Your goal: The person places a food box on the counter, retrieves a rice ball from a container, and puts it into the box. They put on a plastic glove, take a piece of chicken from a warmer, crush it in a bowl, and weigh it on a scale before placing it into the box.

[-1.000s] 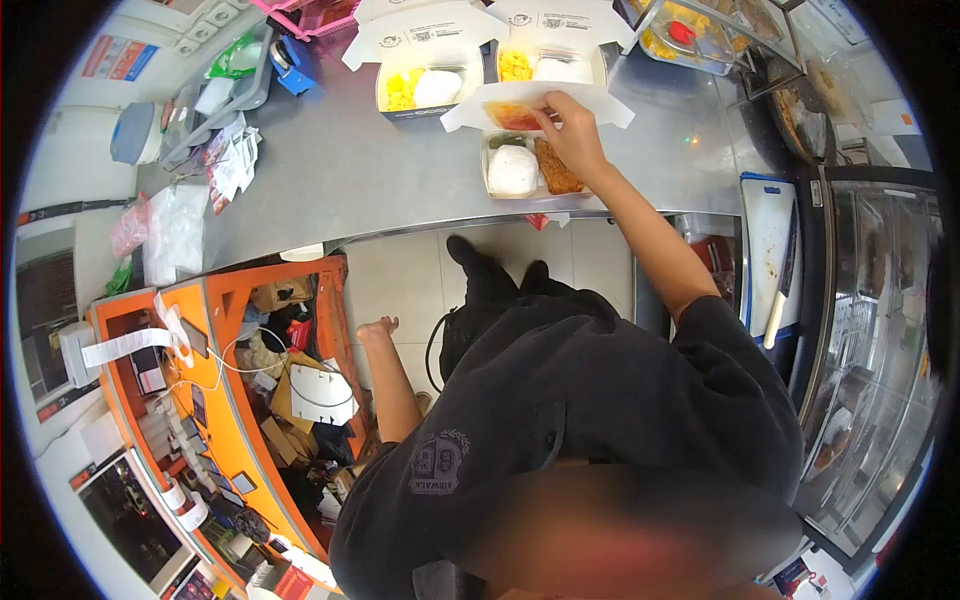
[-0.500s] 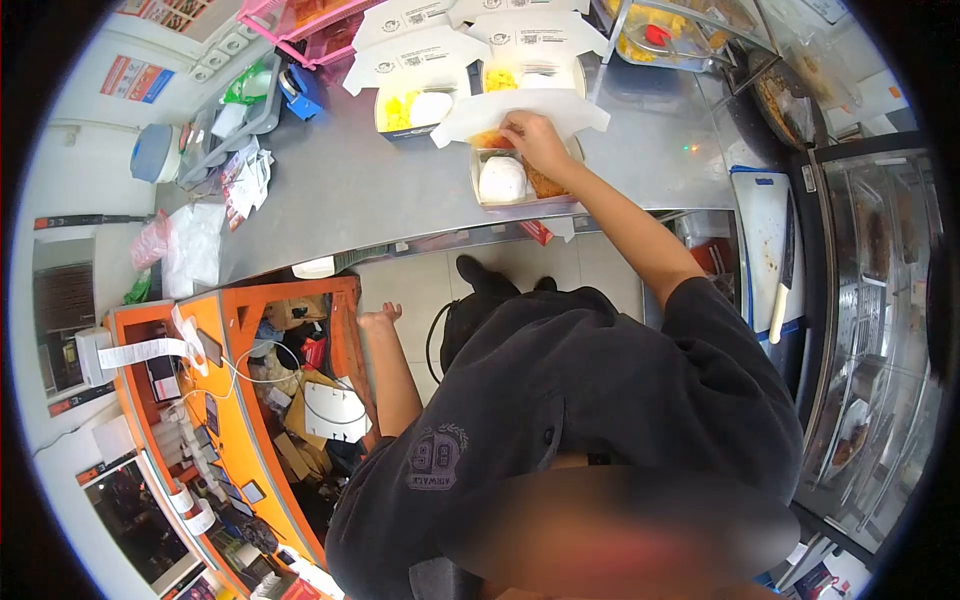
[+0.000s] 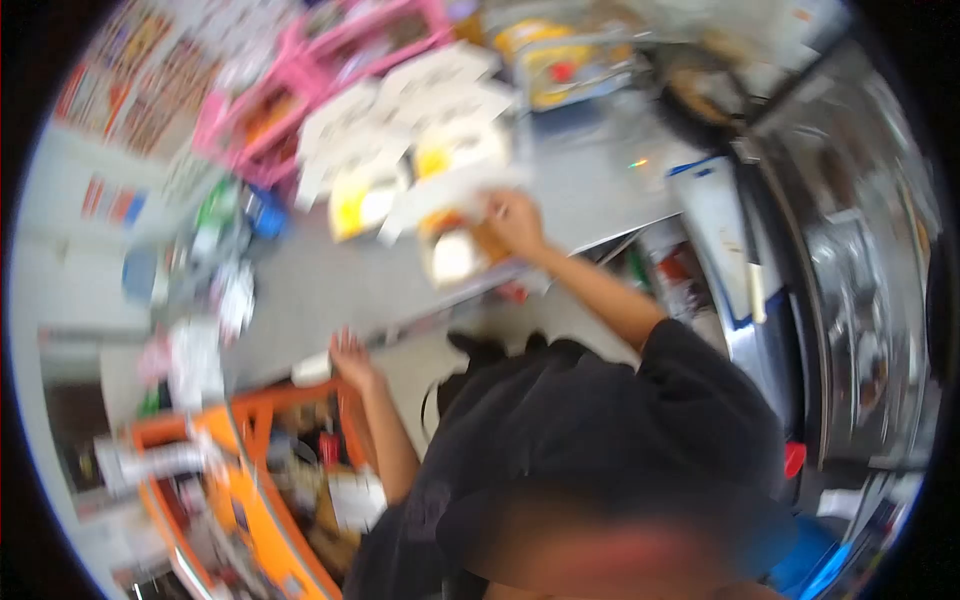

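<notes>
My right hand (image 3: 515, 222) is at the right side of an open paper meal box (image 3: 437, 272), near its raised lid (image 3: 410, 208). Its fingers look curled, but motion blur hides whether they hold anything. Inside the box are a white mound of rice (image 3: 455, 254), something orange-red, and a brown piece partly beside the hand. Low on the left, my left hand (image 3: 352, 360) hangs by the counter's front edge with its fingers apart and nothing in them. Two more open meal boxes, with yellow food and white rice, stand behind: the left box (image 3: 368, 205) and the right box (image 3: 462, 155).
Pink baskets (image 3: 250, 130) stand at the back left of the steel counter (image 3: 300, 290). A metal tray of yellow food (image 3: 570, 90) and a dark pan (image 3: 700, 95) are behind on the right. A knife (image 3: 752, 260) lies on a white cutting board (image 3: 715, 230).
The camera view has tilted and blurred. My right hand has moved from above the box's contents to its right side. My left hand has risen toward the counter edge.
</notes>
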The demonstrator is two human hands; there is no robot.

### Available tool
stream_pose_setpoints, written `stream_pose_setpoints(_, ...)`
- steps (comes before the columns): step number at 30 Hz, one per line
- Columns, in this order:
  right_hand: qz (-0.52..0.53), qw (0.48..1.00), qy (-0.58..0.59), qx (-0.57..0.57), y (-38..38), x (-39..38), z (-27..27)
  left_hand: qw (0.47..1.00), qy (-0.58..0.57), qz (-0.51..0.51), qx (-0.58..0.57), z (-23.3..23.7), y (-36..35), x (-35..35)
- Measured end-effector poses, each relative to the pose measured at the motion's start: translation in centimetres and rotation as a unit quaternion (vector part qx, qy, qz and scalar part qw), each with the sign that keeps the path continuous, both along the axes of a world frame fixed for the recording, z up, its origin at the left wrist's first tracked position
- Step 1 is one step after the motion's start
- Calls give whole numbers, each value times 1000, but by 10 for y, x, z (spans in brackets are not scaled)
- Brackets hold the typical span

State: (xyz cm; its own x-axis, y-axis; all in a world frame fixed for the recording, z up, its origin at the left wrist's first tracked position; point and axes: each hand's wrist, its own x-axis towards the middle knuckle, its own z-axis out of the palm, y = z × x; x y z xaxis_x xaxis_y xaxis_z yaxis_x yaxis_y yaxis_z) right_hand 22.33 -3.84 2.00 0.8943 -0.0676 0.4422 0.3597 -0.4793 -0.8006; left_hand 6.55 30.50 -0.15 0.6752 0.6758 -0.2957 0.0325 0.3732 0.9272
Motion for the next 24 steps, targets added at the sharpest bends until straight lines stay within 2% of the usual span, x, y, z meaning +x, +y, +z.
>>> stream_pose_setpoints(1,-82,996,-18,-22,-15,-11,2,995,1,-93,40,9,-11,9)
stream_pose_setpoints(2,-136,988,68,17,-28,-20,7,986,-2,-163,28,16,-20,17)
stream_pose_setpoints(3,-182,973,92,108,-37,-26,5,973,-17,-227,27,8,-25,25)
stream_pose_setpoints(4,-196,962,115,149,-45,-24,-11,968,7,-250,10,7,-38,39)
stream_pose_setpoints(5,-211,962,110,133,-50,-20,-34,962,39,-268,-3,7,-51,50)
stream_pose_setpoints(6,-167,966,138,138,-51,-12,-66,959,42,-282,6,4,-62,58)
stream_pose_setpoints(7,-56,971,156,175,-55,-2,-93,956,47,-289,18,1,-73,68)
stream_pose_setpoints(9,52,923,306,228,-49,-8,-67,949,66,-302,65,-1,-94,82)
stream_pose_setpoints(11,21,935,321,152,-38,-26,-29,932,64,-325,145,7,-112,93)
stream_pose_setpoints(13,1,954,279,112,-30,-24,-38,897,43,-359,252,16,-125,98)
stream_pose_setpoints(18,-1,954,286,87,-1,-23,-46,887,73,-354,287,-1,-130,102)
stream_pose_setpoints(20,-27,952,294,76,17,-23,-46,889,75,-335,304,-17,-113,108)
stream_pose_setpoints(22,-41,947,309,78,29,-27,-27,891,77,-321,312,-18,-97,108)
stream_pose_setpoints(24,-49,943,314,96,48,-22,-30,891,78,-302,328,-22,-79,110)
